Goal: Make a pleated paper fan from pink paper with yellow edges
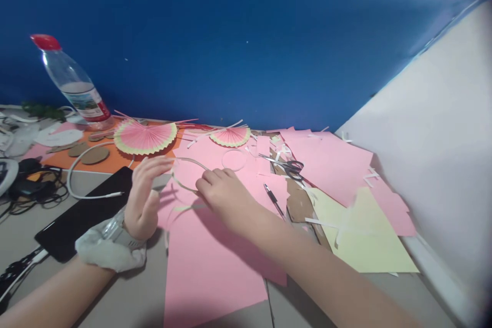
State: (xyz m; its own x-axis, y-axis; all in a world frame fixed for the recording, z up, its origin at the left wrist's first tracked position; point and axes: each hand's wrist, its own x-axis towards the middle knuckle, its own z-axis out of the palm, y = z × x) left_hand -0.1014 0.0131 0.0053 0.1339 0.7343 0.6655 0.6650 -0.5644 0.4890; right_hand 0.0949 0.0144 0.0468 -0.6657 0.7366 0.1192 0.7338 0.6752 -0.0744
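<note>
Centre of frame, above the pink paper sheet [207, 266] on the table [126, 292]: left hand [144, 200] and right hand [221, 192] are each pinching a curved paper strip [188, 160]. The strip is arching between their fingertips.

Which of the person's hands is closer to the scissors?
Right. The right hand, pinching a paper strip, is just left of the scissors; the left hand is farther left, beside the black device.
</note>
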